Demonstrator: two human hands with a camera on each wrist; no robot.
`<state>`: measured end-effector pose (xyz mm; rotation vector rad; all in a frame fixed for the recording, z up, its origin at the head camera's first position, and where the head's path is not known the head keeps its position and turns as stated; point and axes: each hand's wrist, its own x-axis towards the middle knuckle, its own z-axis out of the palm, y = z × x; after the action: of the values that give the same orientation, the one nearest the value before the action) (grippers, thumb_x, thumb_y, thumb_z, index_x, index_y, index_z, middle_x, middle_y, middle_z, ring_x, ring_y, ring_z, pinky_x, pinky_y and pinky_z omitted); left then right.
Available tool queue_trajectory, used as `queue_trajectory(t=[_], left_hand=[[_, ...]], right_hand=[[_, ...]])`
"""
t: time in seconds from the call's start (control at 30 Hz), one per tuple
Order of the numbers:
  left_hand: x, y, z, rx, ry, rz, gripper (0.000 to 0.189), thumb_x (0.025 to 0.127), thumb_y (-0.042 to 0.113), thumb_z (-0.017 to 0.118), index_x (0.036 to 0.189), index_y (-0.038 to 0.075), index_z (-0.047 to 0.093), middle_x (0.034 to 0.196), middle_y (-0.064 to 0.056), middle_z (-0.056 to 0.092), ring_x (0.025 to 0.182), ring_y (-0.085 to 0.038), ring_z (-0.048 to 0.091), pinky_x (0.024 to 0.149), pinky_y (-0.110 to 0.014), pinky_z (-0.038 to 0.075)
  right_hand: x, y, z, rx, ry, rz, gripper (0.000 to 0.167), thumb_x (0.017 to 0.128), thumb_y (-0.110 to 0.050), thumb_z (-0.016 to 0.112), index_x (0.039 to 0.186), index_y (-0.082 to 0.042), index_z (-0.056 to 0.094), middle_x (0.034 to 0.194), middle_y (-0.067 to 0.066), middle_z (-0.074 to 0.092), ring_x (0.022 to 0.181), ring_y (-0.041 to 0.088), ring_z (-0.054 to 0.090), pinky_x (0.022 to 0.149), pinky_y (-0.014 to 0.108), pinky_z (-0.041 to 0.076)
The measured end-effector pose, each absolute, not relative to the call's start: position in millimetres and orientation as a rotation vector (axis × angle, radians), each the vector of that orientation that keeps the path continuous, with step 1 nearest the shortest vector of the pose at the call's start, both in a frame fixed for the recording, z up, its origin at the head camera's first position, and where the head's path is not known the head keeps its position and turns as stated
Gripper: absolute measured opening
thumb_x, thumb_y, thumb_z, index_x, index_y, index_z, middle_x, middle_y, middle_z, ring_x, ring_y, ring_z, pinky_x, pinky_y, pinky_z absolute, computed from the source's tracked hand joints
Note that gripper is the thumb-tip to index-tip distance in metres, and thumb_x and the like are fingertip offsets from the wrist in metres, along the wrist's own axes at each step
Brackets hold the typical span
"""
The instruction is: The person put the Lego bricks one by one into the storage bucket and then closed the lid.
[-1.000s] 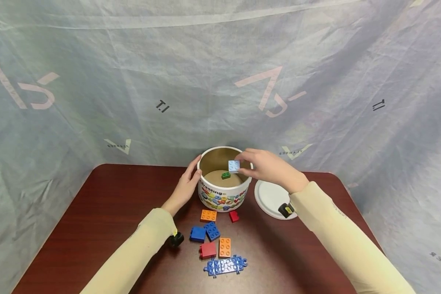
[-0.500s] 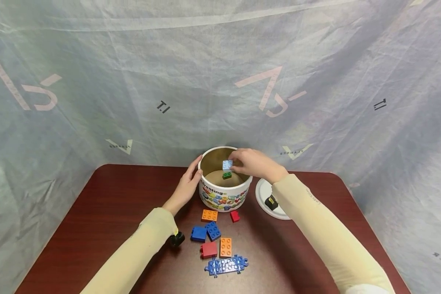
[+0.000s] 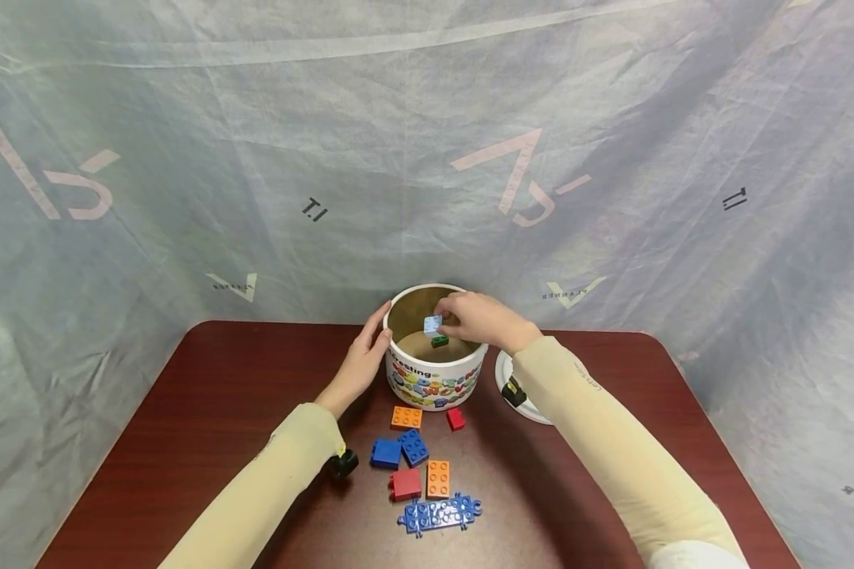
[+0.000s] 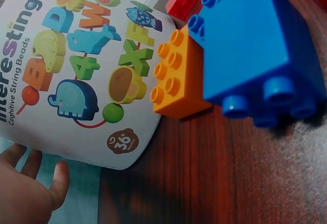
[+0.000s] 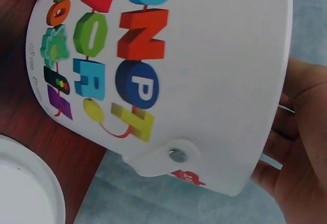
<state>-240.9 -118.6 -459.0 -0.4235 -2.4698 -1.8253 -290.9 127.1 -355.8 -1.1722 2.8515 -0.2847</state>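
A white bucket (image 3: 434,384) printed with colourful letters and pictures stands upright on the table. My left hand (image 3: 357,363) rests against its left side near the rim, fingers fairly straight; in the left wrist view some fingers (image 4: 31,162) touch the wall. Over the bucket's mouth, my right hand (image 3: 485,320) pinches a light blue toy brick (image 3: 432,325) between thumb and fingers. Below that lies a small green brick (image 3: 439,341) on the bucket's floor. In the right wrist view, the right hand (image 5: 301,142) is partly behind the bucket wall, and the light blue brick is hidden.
In front of the bucket lie orange bricks (image 3: 406,417), blue bricks (image 3: 386,454), red bricks (image 3: 406,484) and a long blue wheel-base piece (image 3: 440,514). A white lid (image 3: 504,371) lies right of the bucket, partly under the right forearm. A cloth backdrop (image 3: 398,158) hangs behind the table (image 3: 256,379).
My right hand has moved left and slightly lower with the light blue brick, from the bucket's right rim to over the green brick. The left hand stays in place.
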Motion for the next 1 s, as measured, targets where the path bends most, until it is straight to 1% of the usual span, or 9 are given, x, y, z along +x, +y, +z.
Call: queue_trajectory(t=[0.17, 0.33, 0.53, 0.67, 0.87, 1.0], left_hand=[[-241.9, -118.1, -458.8, -0.427, -2.471, -1.828, 0.056, 0.113, 0.025, 0.046, 0.167, 0.028, 0.027, 0.172, -0.004, 0.025, 0.157, -0.029, 0.023, 0.123, -0.057, 0.026], [-241.5, -118.1, -459.4, -0.416, -2.474, -1.832, 0.057, 0.113, 0.024, 0.046, 0.167, 0.030, 0.027, 0.172, -0.005, 0.024, 0.157, -0.030, 0.023, 0.123, -0.058, 0.026], [-241.4, -118.0, -460.8, -0.418, -2.467, -1.833, 0.056, 0.113, 0.025, 0.045, 0.166, 0.029, 0.028, 0.172, -0.005, 0.024, 0.158, -0.031, 0.022, 0.123, -0.059, 0.025], [-242.9, -117.4, -462.0, -0.442, -2.450, -1.836, 0.055, 0.114, 0.025, 0.044, 0.166, 0.027, 0.028, 0.172, -0.005, 0.024, 0.157, -0.031, 0.022, 0.123, -0.059, 0.025], [-243.1, -118.3, -463.3, -0.454, -2.445, -1.832, 0.055, 0.114, 0.024, 0.044, 0.167, 0.026, 0.027, 0.172, -0.006, 0.025, 0.156, -0.033, 0.026, 0.123, -0.059, 0.025], [-243.0, -117.2, -464.6, -0.451, -2.443, -1.845, 0.055, 0.114, 0.025, 0.044, 0.167, 0.027, 0.027, 0.172, -0.007, 0.024, 0.156, -0.034, 0.027, 0.122, -0.061, 0.026]], right_hand=[[-288.0, 131.8, -358.8, -1.155, 2.837, -0.258, 0.024, 0.100, -0.023, 0.072, 0.119, -0.008, 0.074, 0.113, 0.007, 0.072, 0.102, 0.024, 0.069, 0.089, 0.043, 0.056], [-282.4, 135.7, -358.2, -1.175, 2.828, -0.298, 0.022, 0.099, -0.019, 0.072, 0.118, -0.007, 0.075, 0.111, 0.006, 0.071, 0.101, 0.025, 0.068, 0.089, 0.044, 0.056], [-269.7, 140.5, -352.3, -1.226, 2.846, -0.327, 0.022, 0.100, -0.022, 0.071, 0.118, -0.010, 0.075, 0.111, 0.004, 0.071, 0.101, 0.021, 0.068, 0.090, 0.042, 0.056], [-260.9, 146.3, -351.1, -1.267, 2.869, -0.330, 0.023, 0.101, -0.023, 0.071, 0.118, -0.010, 0.075, 0.113, 0.005, 0.071, 0.102, 0.021, 0.069, 0.089, 0.041, 0.057], [-248.0, 155.1, -350.9, -1.345, 2.902, -0.394, 0.019, 0.100, -0.023, 0.072, 0.114, -0.010, 0.077, 0.110, 0.006, 0.072, 0.097, 0.020, 0.069, 0.084, 0.040, 0.058], [-241.4, 164.0, -347.6, -1.364, 2.898, -0.473, 0.018, 0.101, -0.019, 0.070, 0.116, -0.010, 0.076, 0.110, 0.005, 0.072, 0.099, 0.021, 0.067, 0.085, 0.040, 0.057]])
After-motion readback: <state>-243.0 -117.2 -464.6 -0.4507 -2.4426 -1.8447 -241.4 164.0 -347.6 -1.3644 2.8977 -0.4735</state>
